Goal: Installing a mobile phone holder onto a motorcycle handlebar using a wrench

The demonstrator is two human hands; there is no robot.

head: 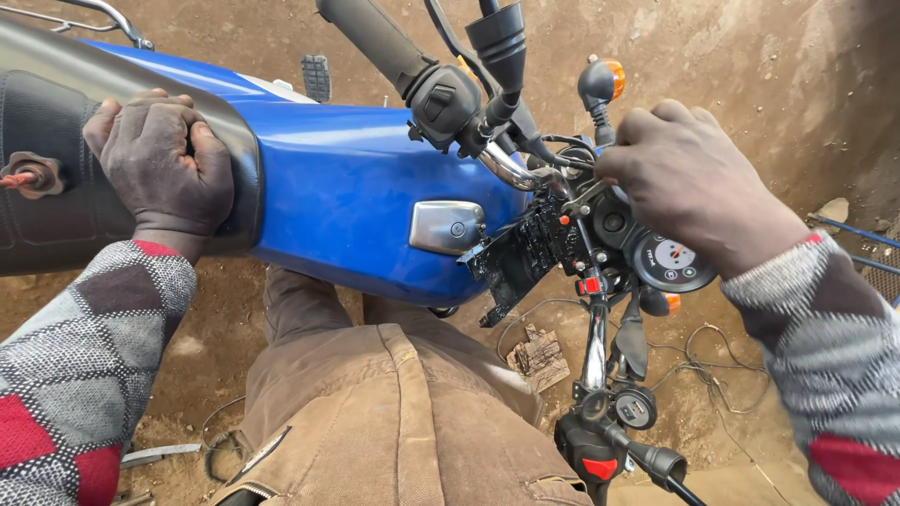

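Note:
A blue motorcycle stands under me, seen from above. My left hand (161,164) is closed over the front edge of the black seat (66,178), where it meets the blue fuel tank (356,187). My right hand (694,178) is closed on a small metal tool (583,199) at the middle of the handlebar, right beside the round speedometer (673,260). The chrome fuel cap (446,226) sits between my hands. One black grip (375,37) points away from me; the other handlebar end with its red switch (600,467) lies near my legs.
The ground is bare brown dirt. A small wood block (539,358) and loose wires (712,370) lie beneath the handlebar. An orange turn signal (605,80) sticks up ahead. Blue metal bars (858,234) show at the right edge. My brown trousers (394,422) fill the bottom.

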